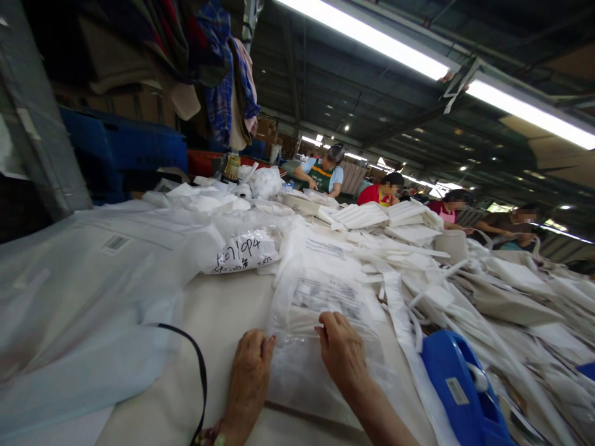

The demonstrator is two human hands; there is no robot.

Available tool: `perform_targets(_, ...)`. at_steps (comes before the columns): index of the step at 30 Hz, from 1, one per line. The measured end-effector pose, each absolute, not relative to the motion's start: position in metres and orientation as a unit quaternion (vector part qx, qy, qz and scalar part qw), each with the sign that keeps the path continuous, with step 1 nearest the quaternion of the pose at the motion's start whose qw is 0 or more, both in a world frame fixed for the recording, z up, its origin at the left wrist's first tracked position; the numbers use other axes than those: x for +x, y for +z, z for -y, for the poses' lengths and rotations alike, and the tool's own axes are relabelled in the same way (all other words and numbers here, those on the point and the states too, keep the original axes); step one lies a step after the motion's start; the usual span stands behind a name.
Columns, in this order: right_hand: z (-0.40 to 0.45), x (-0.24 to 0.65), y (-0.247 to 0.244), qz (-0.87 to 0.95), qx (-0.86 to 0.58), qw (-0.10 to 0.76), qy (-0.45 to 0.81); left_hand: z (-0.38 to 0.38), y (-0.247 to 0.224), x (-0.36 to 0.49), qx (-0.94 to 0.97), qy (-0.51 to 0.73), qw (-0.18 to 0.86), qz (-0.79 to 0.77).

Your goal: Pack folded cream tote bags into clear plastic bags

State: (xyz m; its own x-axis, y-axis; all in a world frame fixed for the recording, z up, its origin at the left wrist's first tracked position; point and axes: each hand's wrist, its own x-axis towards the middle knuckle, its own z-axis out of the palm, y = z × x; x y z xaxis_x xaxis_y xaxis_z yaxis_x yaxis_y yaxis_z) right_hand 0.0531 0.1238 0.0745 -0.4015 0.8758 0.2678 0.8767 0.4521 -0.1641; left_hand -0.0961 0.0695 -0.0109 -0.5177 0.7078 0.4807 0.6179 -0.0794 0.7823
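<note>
A clear plastic bag (307, 378) with printed text and pale contents lies flat in front of me. My left hand (250, 365) is closed at the bag's left edge, with the thumb and curled fingers pinched together there. Over the bag's middle, below its printed panel, my right hand (343, 352) is also closed, its fingers bent down onto the plastic. The fingertips of both hands are partly hidden. Behind the bag lies another clear packet (246, 251) with black handwriting on it.
A large translucent plastic sheet (93, 279) with a barcode label covers the left side, near a black strap (198, 359). On the right stand a blue plastic holder (460, 378) and heaped white fabric pieces (511, 297). Several co-workers are at the back.
</note>
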Motion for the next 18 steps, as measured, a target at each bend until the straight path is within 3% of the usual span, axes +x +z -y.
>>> perform_targets(3, -0.090, 0.053, 0.043, 0.875, -0.358, 0.304, -0.118, -0.070, -0.009, -0.096, 0.486, 0.546, 0.046, -0.681)
perform_targets(6, -0.068, 0.048, 0.020, 0.889, -0.248, 0.332, -0.194, -0.069, -0.009, -0.098, 0.482, 0.544, 0.053, -0.685)
perform_targets(13, -0.066, 0.098, 0.041, 0.929, -0.227, 0.264, -0.124, -0.067, -0.003, -0.098, 0.474, 0.531, 0.051, -0.701)
perform_targets(15, -0.066, 0.136, 0.050, 0.912, -0.256, 0.296, -0.126, -0.067, 0.000, -0.097, 0.467, 0.526, 0.051, -0.709)
perform_targets(18, -0.066, 0.206, 0.063, 0.811, -0.428, 0.377, -0.131, -0.066, 0.002, -0.102, 0.472, 0.522, 0.070, -0.706)
